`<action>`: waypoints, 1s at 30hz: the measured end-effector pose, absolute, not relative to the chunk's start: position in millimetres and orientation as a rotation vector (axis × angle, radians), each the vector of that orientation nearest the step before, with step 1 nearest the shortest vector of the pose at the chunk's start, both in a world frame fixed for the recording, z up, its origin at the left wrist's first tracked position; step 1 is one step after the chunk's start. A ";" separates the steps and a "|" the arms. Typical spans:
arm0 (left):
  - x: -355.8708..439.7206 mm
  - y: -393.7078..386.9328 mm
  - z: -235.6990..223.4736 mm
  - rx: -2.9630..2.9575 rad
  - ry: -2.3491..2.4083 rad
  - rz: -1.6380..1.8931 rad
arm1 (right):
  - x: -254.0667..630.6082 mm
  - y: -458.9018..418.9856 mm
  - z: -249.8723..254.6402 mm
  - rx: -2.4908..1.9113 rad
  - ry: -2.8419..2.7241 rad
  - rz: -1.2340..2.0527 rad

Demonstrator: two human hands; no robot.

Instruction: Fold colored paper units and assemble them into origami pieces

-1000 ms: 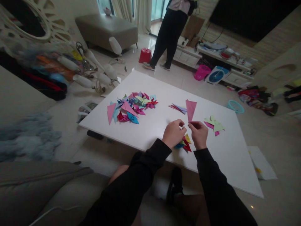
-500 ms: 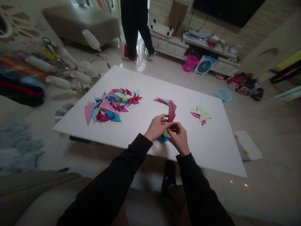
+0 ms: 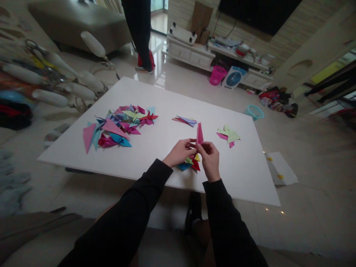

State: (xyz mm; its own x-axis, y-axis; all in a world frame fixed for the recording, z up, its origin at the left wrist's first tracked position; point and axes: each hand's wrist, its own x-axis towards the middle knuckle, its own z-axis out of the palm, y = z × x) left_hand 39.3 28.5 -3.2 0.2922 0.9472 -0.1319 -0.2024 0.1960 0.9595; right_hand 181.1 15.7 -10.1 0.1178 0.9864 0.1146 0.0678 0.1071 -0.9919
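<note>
Between my two hands stands a pink folded origami paper, held upright above the white table. My left hand grips its lower left side with fingers closed. My right hand pinches its lower right side. Beneath the hands lie several small folded papers in blue, green, yellow and red, partly hidden. Just beyond the hands is a thin stack of folded papers in purple and red. To the left spreads a heap of colourful origami; to the right lie green and pink folded pieces.
The white table is in front of me. A lamp with white shades stands at its left edge. Beyond it are a person in dark trousers, a pink bin, a box fan and a teal basket.
The pink paper has turned to a narrower view in my hands, and my right fingers have shifted up onto it. My view has swung slightly right. The person in the background has moved left.
</note>
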 end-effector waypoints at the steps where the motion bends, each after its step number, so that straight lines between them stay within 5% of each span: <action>1: 38.9 27.9 -3.5 1.029 0.907 0.991 | 181.7 15.5 -10.1 -1.226 -1.214 1.012; 30: 39.2 26.9 -0.3 0.998 0.944 1.047 | 181.1 17.2 -5.6 -1.221 -1.179 1.025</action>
State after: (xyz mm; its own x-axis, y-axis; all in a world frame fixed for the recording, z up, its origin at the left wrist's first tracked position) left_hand 39.2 26.9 -0.3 0.2298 0.9638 -0.1350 -0.2342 0.1894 0.9536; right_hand 181.1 17.2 -5.6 0.1308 0.9864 0.0993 0.0393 0.0950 -0.9947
